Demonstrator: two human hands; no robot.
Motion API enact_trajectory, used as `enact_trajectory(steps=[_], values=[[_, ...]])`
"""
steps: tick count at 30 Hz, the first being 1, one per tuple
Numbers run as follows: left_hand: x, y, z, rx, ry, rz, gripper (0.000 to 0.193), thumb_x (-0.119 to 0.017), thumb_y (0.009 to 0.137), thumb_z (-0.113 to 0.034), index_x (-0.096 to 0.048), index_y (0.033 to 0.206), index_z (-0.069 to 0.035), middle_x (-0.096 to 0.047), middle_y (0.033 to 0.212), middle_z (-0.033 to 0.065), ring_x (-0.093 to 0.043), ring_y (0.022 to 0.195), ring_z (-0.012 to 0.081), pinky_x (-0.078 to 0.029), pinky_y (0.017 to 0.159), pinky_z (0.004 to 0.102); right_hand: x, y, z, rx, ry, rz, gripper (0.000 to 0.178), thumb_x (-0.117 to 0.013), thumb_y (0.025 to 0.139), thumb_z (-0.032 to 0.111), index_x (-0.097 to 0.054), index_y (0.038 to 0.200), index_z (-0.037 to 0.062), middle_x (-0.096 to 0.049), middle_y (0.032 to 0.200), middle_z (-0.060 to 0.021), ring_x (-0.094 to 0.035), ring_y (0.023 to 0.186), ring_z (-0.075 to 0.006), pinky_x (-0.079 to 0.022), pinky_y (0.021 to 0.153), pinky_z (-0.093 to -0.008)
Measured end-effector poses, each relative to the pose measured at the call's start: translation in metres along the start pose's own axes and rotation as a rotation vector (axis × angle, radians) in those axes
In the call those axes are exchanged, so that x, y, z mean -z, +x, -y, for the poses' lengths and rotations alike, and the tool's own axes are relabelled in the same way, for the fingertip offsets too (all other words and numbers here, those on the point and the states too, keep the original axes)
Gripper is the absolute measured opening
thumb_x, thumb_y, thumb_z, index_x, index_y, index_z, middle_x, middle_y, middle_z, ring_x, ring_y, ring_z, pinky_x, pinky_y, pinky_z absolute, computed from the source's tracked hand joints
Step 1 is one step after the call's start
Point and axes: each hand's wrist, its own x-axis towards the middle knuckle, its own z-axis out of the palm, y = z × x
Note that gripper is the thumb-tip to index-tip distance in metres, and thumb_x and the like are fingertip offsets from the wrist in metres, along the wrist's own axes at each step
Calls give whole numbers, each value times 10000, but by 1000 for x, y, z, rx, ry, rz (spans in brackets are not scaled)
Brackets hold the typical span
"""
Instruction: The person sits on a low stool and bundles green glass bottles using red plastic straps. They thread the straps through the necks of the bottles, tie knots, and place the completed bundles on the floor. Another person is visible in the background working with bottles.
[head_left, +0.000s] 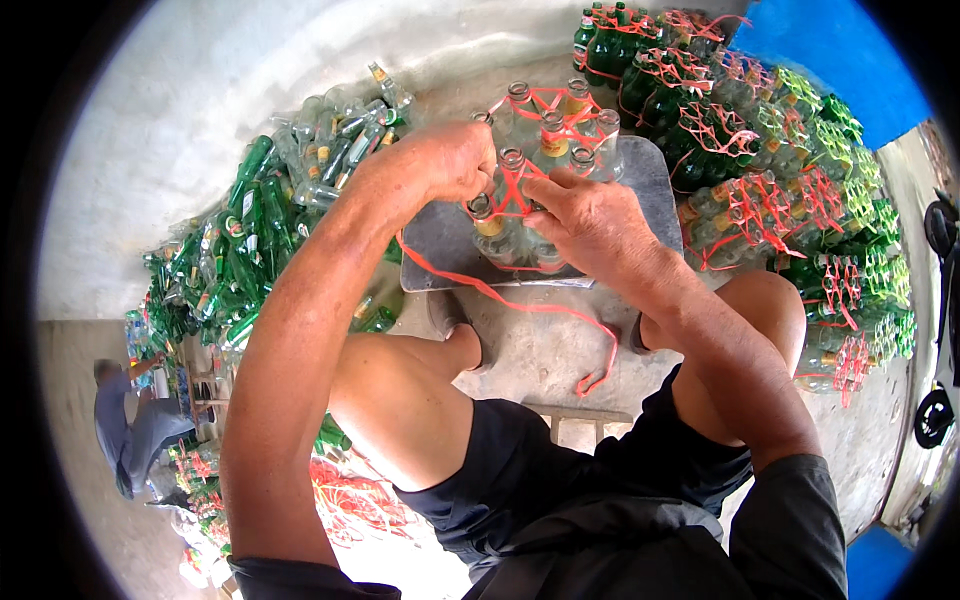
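Seen from the head camera, a seated person is binding a cluster of clear glass bottles (545, 150) with red plastic strap (530, 305) on a grey slab (650, 180) lying just beyond the knees. The left hand (455, 160) is clenching into a fist at the cluster's left edge, gripping the strap where it is crossing the bottle necks. The right hand (590, 215) is pressing down on the near bottles, fingers curled and pinching the strap between two necks. A loose tail of strap is trailing off the slab onto the concrete floor (540, 350) between the person's legs. To the right, finished bundles of green and clear bottles (780, 180) are standing stacked in rows. To the left, a loose heap of bottles (270, 220) is lying against the wall, and another person (130, 425) is crouching farther off.
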Motion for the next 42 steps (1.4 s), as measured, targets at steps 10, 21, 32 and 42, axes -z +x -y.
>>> enact_trajectory(steps=[10,21,32,42], values=[[-20,-18,2,71,-86,-234,142,-730,856,-184,-804,893,-68,-704,755,213,-702,702,347,-529,669,461,4,0,0,35,-7,-23,263,-736,936,245,-581,1119,137,-663,975,-84,-737,794,-345,-587,619,-462],[-98,-56,-2,239,-798,-631,112,-641,969,-14,-722,1044,5,-710,805,51,-576,708,83,-449,632,295,1,0,0,56,-41,-60,245,-728,929,243,-602,1117,147,-659,939,-75,-734,785,-313,-589,614,-432],[-116,-66,-17,449,-1292,-685,126,-709,967,-91,-733,1050,1,-635,750,-23,-477,639,57,-354,553,256,6,3,7,51,-38,-41,246,-739,917,255,-638,1092,115,-673,936,-94,-731,785,-339,-593,647,-452],[-123,-61,-7,419,-1457,-589,157,-755,943,-154,-766,1032,-26,-596,714,-32,-455,604,47,-260,487,258,14,15,11,166,8,-124,241,-804,835,135,-710,1051,87,-623,1040,-99,-664,982,-327,-572,769,-440]])
